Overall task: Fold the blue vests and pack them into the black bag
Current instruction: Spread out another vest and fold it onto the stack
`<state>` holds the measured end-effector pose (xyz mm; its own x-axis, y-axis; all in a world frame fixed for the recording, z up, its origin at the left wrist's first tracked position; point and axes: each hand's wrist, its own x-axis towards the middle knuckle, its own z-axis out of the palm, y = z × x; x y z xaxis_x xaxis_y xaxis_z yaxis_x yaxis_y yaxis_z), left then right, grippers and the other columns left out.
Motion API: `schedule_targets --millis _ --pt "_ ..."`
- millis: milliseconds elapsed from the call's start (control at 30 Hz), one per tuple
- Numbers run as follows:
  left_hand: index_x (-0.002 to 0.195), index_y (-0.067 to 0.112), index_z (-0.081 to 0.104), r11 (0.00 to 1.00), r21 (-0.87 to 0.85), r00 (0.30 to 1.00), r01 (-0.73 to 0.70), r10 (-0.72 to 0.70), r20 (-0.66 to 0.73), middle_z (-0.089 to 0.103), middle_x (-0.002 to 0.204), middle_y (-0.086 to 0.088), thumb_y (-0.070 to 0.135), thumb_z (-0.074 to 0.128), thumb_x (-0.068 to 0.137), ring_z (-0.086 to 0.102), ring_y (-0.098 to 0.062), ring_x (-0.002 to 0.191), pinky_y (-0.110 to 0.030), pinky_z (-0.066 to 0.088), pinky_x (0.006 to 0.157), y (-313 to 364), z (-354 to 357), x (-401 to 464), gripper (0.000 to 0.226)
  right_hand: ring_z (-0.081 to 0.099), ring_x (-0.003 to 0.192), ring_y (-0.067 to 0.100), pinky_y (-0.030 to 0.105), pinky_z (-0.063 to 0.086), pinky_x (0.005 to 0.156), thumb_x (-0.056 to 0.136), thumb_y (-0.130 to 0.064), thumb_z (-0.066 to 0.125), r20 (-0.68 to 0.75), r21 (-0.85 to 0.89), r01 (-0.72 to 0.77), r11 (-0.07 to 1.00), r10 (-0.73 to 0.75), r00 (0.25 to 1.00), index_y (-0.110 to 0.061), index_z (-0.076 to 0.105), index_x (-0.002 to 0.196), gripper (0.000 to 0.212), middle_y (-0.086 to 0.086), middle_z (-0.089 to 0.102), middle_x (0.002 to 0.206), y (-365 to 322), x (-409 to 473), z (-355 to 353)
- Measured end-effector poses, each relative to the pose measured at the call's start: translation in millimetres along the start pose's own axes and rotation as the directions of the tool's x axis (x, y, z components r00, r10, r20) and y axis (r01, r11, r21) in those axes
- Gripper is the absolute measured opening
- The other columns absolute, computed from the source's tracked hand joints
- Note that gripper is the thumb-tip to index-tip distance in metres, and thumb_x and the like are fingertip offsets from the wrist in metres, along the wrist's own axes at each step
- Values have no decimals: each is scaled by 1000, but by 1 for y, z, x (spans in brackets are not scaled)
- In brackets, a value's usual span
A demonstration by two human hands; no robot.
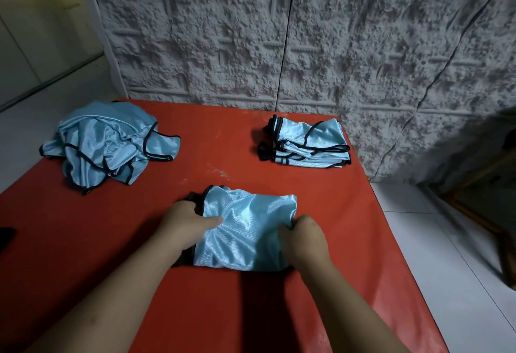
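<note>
A person's two bare forearms reach forward over a red table [251, 310], seen from a head-worn camera looking down. Between the hands lies a folded blue vest [245, 230], a shiny light-blue rectangle with black trim along its left edge. Its long axis runs near to far, tilting slightly rightward at the far end.

The left hand [187, 223] grips the vest's left edge, fingers curled over the black trim and the thumb laid flat across the fabric, pointing right. The right hand [305, 236] grips the right edge, fingers bunched and curled into the cloth. Both hands sit at about the middle of the vest's length, one on each side, so the vest is held across its short width.

At the far right of the table, near the textured grey wall [307, 45], sits a neat stack of folded vests [310, 143]. It lies ahead and to the right of the held vest, closer to the right hand than the left. At the far left is a rumpled pile of unfolded vests [109, 146], nearer the left hand.

A dark object [5, 236] is cut off at the table's left edge; whether it is the black bag cannot be told.

Judging from this layout, the held vest looks ready to go far-right onto the stack, and more folding remains before packing
</note>
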<state>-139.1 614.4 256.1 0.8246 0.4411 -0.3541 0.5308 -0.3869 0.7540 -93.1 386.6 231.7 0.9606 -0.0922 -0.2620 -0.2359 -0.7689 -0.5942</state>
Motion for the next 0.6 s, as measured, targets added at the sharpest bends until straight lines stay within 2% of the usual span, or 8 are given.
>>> schedule_targets --millis 100,200,233,300,333,433,500,600 --pt "100 5 68 972 -168 984 167 -154 85 73 100 -9 27 91 72 68 -22 88 -33 52 74 0 -2 -1 43 51 66 25 28 40 59 75 -34 54 69 70 -60 996 55 996 -6 60 87 31 5 56 72 6 6 0" --pt "107 1 63 948 -193 963 252 -226 150 71 94 -9 17 92 70 68 -22 82 -31 51 65 2 -2 -4 50 50 60 23 25 33 47 62 -33 55 96 102 -80 992 70 993 -5 63 85 37 3 56 68 10 5 -3" --pt "108 0 65 942 -200 956 270 -238 173 74 94 -11 16 94 67 71 -25 84 -34 55 70 2 -2 -4 52 53 60 22 24 33 46 60 -32 57 102 116 -80 990 68 992 -4 65 86 39 3 59 69 11 5 -3" --pt "106 2 69 934 -200 944 295 -252 215 77 93 -12 15 95 64 73 -29 88 -40 58 85 6 -2 -7 52 61 64 23 24 39 49 63 -27 63 104 156 -91 984 75 992 -5 67 86 32 5 65 73 12 4 -3" --pt "105 3 70 932 -208 941 297 -249 229 77 93 -12 15 95 64 73 -30 89 -39 58 84 7 -2 -9 50 65 67 24 25 44 52 65 -23 64 97 181 -93 979 76 992 -7 66 84 25 5 68 74 12 5 -3" --pt "101 3 69 930 -232 940 284 -222 260 76 93 -12 15 91 70 70 -24 83 -30 48 64 13 -1 -16 40 68 71 24 30 51 60 70 -17 63 60 245 -68 967 55 997 -11 64 78 10 3 70 74 13 1 -4" --pt "96 5 72 943 -244 950 227 -160 266 78 90 -11 16 89 73 72 -22 79 -28 48 63 16 -1 -21 30 69 74 23 35 57 67 74 -13 63 36 290 -52 955 44 998 -16 61 78 5 2 70 77 13 -1 -6" --pt "99 7 76 940 -304 948 154 -53 315 79 91 -8 12 84 79 77 -22 82 -28 55 70 19 -1 -25 22 70 78 22 41 61 76 74 -8 61 26 386 -69 920 64 998 -24 56 80 18 -1 71 84 13 -1 -5"
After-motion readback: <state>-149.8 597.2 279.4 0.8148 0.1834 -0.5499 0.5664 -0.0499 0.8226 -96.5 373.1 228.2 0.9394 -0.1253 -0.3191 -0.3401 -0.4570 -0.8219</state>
